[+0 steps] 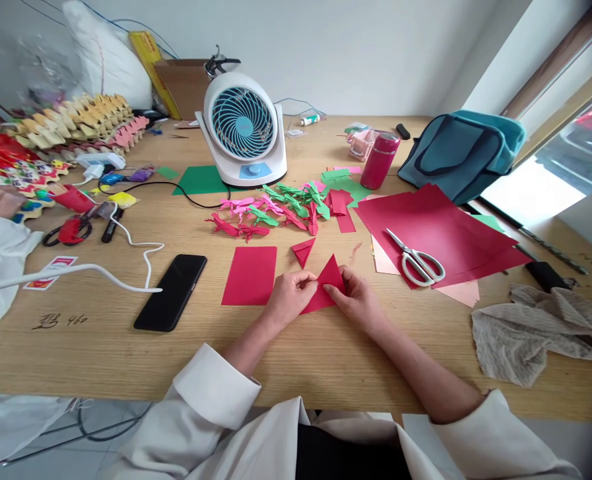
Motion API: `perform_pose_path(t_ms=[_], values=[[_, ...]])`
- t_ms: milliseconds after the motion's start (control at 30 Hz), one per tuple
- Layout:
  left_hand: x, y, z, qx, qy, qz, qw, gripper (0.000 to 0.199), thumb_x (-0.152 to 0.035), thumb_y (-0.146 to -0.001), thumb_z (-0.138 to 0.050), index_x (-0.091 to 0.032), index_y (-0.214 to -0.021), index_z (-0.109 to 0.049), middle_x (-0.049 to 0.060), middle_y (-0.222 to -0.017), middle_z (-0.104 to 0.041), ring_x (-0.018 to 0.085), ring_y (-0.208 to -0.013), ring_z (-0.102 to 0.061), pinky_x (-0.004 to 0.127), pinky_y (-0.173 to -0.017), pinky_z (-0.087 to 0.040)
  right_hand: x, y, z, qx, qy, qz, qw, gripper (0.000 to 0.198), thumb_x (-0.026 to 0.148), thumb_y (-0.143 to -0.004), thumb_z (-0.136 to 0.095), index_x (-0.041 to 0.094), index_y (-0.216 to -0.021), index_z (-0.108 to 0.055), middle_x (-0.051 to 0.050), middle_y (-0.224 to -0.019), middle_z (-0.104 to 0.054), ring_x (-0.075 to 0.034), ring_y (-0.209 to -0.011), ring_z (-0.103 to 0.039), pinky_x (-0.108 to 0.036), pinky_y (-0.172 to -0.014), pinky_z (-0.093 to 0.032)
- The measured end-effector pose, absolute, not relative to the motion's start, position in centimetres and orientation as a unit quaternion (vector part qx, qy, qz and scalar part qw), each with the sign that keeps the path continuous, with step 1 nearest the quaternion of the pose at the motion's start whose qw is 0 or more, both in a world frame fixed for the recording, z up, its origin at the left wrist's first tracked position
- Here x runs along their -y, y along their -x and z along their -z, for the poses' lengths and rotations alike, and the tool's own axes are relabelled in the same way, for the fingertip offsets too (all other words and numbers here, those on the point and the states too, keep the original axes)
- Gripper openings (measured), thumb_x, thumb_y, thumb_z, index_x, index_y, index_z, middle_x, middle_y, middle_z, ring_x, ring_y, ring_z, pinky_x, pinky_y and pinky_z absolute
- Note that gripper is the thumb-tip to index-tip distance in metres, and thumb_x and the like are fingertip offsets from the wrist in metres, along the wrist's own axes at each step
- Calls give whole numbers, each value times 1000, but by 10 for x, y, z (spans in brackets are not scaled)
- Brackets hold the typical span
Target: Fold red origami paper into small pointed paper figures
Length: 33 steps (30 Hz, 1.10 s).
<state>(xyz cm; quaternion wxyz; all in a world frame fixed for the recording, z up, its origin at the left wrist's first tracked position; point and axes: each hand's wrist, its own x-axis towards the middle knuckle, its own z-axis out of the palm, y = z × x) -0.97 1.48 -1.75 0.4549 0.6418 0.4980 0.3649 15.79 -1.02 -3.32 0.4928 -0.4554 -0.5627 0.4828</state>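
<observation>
Between my two hands is a piece of red paper [330,281], folded to a point at its top. My left hand [296,293] pinches its left edge between thumb and fingers. On the other side my right hand [355,299] grips it, thumb on the front and fingers behind. Just beyond lies a small folded red paper triangle [303,252]. A flat red paper rectangle [250,275] rests left of my left hand. Farther back is a pile of folded green, pink and red paper figures [283,207].
A white fan [243,127] stands at the back. To the right, scissors [420,263] lie on large red sheets [441,227], near a red bottle [380,160], a teal bag [461,157] and a crumpled cloth [536,330]. A black phone [171,292] with a white cable [101,271] lies left.
</observation>
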Motion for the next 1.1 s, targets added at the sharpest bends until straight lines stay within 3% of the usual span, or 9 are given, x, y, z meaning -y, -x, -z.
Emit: perform_pose_path(t_ms=[233,400,733,967,1100], values=[[-14,10,12,-490,-609,-354,513,19,-28,-76,-60,-14,-78,-72,0,-62,-63,11,-56,-54,21,-55,-41,12,-160,34,635,458,-394,482,5,26,-88,-59,22,-91,-61,-1,-83,-57,-16,-74,-51,-28,-67,-42],[-16,10,18,-463,-566,-374,570,24,-34,-75,-66,-11,-82,-73,2,-70,-69,12,-62,-59,21,-57,-43,10,-162,30,678,415,-347,499,10,20,-89,-56,22,-95,-64,-4,-88,-58,-18,-83,-55,-32,-74,-44],[-15,9,15,-438,-442,-377,686,28,-37,-68,-76,-13,-81,-71,0,-66,-70,13,-60,-63,23,-58,-50,13,-165,21,681,400,-359,497,21,19,-90,-52,26,-91,-72,-5,-88,-54,-20,-85,-53,-34,-74,-45],[-16,9,16,-441,-461,-373,673,29,-36,-70,-76,-12,-87,-73,3,-73,-73,13,-64,-65,24,-62,-53,11,-167,21,681,393,-360,503,18,19,-90,-55,25,-87,-72,-5,-90,-55,-19,-86,-54,-33,-75,-45],[-15,9,17,-441,-480,-371,662,27,-36,-73,-74,-13,-87,-74,3,-74,-73,13,-64,-65,23,-61,-53,10,-167,24,636,421,-405,504,10,28,-89,-60,24,-92,-68,-3,-88,-59,-18,-83,-55,-32,-78,-46]])
